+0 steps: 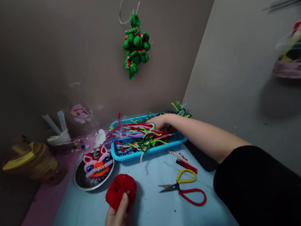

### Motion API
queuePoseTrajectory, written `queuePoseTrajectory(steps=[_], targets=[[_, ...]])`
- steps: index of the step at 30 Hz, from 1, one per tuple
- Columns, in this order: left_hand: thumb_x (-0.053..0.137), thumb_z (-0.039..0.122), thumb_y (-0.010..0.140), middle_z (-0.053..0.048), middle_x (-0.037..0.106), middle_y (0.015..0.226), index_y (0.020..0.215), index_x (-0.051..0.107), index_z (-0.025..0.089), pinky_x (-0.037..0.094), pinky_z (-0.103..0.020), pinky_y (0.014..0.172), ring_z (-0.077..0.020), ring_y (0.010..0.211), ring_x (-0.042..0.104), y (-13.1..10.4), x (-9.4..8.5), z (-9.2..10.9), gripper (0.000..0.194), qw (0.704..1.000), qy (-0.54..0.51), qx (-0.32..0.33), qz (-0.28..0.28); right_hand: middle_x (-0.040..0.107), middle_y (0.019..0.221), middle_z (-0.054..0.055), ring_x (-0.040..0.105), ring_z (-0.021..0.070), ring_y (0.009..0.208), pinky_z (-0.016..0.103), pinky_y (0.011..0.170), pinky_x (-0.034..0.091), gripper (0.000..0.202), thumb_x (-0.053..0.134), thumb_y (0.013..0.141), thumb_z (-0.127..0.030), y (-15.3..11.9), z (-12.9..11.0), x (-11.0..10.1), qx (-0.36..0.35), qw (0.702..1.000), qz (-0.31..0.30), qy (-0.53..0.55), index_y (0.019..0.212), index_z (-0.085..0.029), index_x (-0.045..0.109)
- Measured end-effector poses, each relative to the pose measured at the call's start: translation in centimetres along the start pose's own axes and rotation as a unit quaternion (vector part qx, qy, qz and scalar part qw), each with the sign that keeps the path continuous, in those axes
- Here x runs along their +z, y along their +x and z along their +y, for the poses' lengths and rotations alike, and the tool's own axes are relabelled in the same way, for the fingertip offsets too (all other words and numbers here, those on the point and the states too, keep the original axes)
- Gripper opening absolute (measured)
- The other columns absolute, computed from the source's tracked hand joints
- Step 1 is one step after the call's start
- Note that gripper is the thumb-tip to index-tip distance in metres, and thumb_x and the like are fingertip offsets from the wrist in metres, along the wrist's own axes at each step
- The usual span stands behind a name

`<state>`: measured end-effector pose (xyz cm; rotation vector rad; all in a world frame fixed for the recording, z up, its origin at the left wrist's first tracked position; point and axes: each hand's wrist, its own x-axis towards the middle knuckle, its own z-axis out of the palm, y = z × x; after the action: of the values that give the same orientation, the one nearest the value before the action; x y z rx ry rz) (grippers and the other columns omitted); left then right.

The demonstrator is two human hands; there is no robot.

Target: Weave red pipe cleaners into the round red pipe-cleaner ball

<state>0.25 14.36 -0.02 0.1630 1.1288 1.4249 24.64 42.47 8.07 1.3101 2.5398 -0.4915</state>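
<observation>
My left hand is closed on a round red fuzzy piece, its thumb pressed on the near side, over the blue table cover. My right hand reaches into a blue tray full of colourful fuzzy strips; its fingers are hidden among them. Left of the tray, a metal bowl holds a colourful lion-like head with pink-edged ears and an orange mouth. Scissors with one yellow and one red handle lie partly open below the tray.
A red lighter-like item and a dark flat object lie beneath my right forearm. Green ornaments hang above the tray. At left stands a brown container; a bag of items hangs at right.
</observation>
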Motion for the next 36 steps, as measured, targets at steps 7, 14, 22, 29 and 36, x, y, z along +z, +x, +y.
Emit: queuePoseTrajectory(steps=[7,14,22,29,36], targets=[[0.087,0.032,0.055,-0.007,0.074,0.097,0.094,0.073,0.015,0.047,-0.039,0.102,-0.0276,0.108,0.064,-0.1,0.1,0.3,0.045,1.000,0.007,-0.012,-0.003,0.073,0.103,0.007,0.066,0.0216,0.093,0.025,0.080,0.046,0.029,0.062,0.079,-0.027,-1.7,0.6,-4.6,0.072,0.972,0.224,-0.028,0.107,-0.018,0.068],[0.087,0.033,0.056,-0.008,0.074,0.099,0.094,0.073,0.015,0.048,-0.037,0.101,-0.0266,0.108,0.064,-0.1,0.1,0.3,0.044,1.000,0.003,-0.007,-0.005,0.055,0.135,0.017,0.058,0.0293,0.114,0.033,0.092,0.046,0.067,0.071,0.072,-0.018,-3.9,0.9,-4.5,0.169,0.946,0.271,-0.053,0.136,-0.018,0.051],[0.084,0.025,0.059,-0.008,0.073,0.095,0.097,0.072,0.015,0.052,-0.037,0.096,-0.0261,0.104,0.065,-0.2,0.3,0.2,0.040,0.999,-0.031,-0.006,-0.008,0.071,0.090,0.011,0.064,0.0233,0.083,0.027,0.068,0.045,0.019,0.071,0.071,-0.031,-6.3,-2.6,1.6,0.119,0.965,0.235,0.009,0.083,-0.016,0.069],[0.084,0.025,0.059,-0.008,0.074,0.098,0.094,0.073,0.015,0.056,-0.033,0.087,-0.0232,0.095,0.067,-0.3,0.5,0.6,0.039,0.999,-0.047,-0.002,-0.005,0.052,0.048,-0.003,0.045,0.0096,0.043,0.020,0.042,0.032,0.027,0.057,0.083,-0.041,-5.6,0.0,0.1,0.137,0.868,0.338,0.337,0.073,-0.017,0.062],[0.073,0.017,0.068,-0.006,0.074,0.091,0.090,0.073,0.018,0.056,-0.038,0.090,-0.0230,0.095,0.068,-0.1,0.3,0.8,0.021,0.996,-0.078,-0.034,0.016,0.052,0.049,-0.004,0.043,0.0065,0.040,0.017,0.036,0.029,0.022,0.069,0.077,-0.035,-7.0,0.5,-3.2,0.052,0.675,0.376,0.632,0.070,-0.016,0.060]])
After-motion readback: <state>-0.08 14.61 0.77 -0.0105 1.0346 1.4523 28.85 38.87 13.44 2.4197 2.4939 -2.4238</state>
